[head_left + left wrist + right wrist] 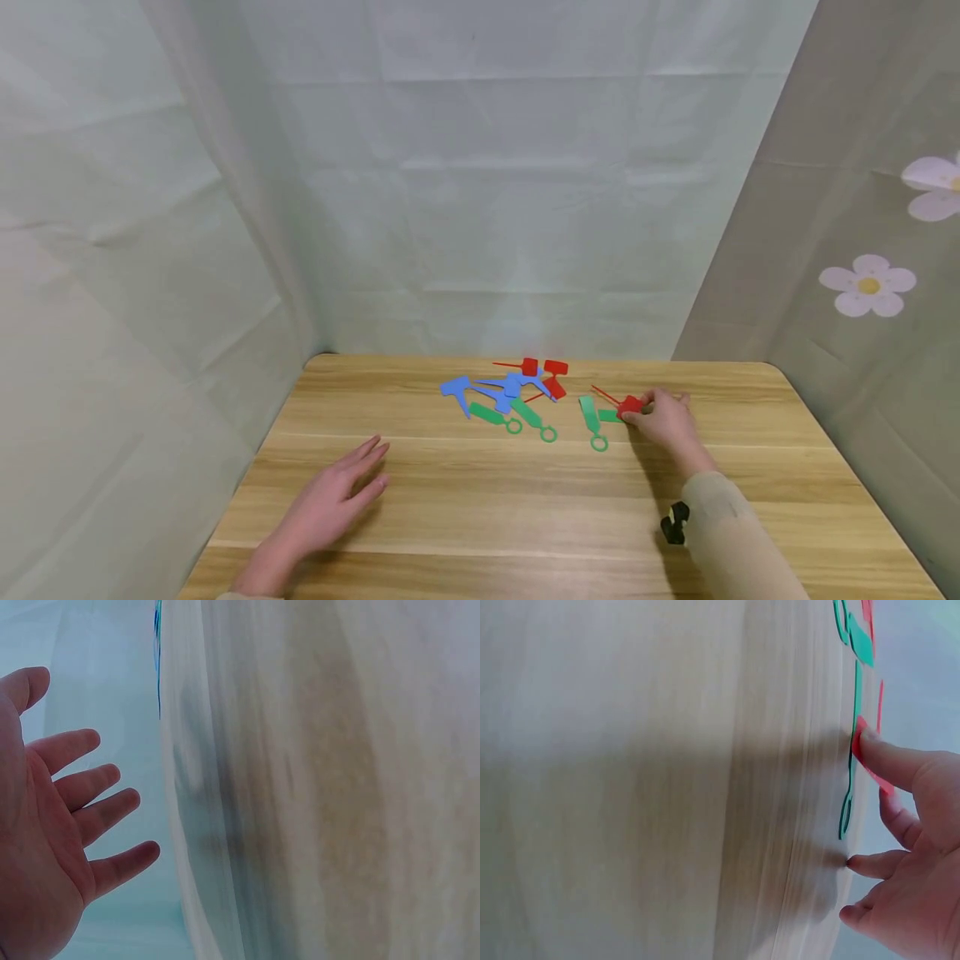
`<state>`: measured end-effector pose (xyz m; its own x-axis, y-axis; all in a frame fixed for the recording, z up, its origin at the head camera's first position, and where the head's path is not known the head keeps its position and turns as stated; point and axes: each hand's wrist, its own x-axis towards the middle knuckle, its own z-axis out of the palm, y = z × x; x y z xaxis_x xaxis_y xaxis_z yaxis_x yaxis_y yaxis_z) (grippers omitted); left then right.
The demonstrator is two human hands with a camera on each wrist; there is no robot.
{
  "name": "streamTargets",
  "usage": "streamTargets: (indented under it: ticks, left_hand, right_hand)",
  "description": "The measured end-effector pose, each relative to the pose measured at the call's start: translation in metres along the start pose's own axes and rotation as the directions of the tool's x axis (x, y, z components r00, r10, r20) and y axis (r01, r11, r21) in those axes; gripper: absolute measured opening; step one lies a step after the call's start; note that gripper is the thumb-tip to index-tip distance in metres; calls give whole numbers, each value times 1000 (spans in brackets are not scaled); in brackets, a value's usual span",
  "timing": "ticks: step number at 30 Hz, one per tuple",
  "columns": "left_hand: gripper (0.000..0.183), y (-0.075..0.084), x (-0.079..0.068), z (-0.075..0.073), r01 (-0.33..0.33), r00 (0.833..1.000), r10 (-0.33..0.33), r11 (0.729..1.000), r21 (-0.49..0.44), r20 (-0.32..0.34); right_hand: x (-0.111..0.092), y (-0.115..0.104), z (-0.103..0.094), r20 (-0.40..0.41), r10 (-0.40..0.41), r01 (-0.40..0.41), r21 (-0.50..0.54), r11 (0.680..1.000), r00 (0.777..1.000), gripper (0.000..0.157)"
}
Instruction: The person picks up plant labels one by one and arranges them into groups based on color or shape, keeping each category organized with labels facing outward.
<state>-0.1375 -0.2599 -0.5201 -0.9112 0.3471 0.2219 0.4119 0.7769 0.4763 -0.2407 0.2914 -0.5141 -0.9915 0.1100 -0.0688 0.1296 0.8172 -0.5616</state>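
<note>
My right hand (670,419) pinches a red plastic tag (630,407) with a square head and a thin tail between thumb and finger, at the right of the table. Under it lies a green tag (608,416), partly hidden by the red one and the hand. Another green tag (588,412) with a ring end lies just left. In the right wrist view, the thumb presses on the red tag (870,761) above the green tag (852,769). My left hand (330,504) is held over the table's left front, fingers spread and holding nothing.
Near the back middle lie T-shaped blue tags (456,387), partly overlapping, with red tags (530,367) behind and ringed green tags (528,412) in front. A wooden table (480,500) carries them all. Pale fabric (480,208) hangs along its back and sides.
</note>
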Motion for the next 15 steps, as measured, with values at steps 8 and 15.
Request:
streamTargets:
  ticks: [8,15]
  left_hand:
    - [55,0,-1,0,12,1000,-12,1000,0,9]
    - [55,2,-2,-1,3,1000,-3,1000,-7,1]
  right_hand:
    - [-2,7,-2,17,-7,7,-26,1000,1000,44]
    - [-5,11,-2,-26,12,-11,47,999,1000,56]
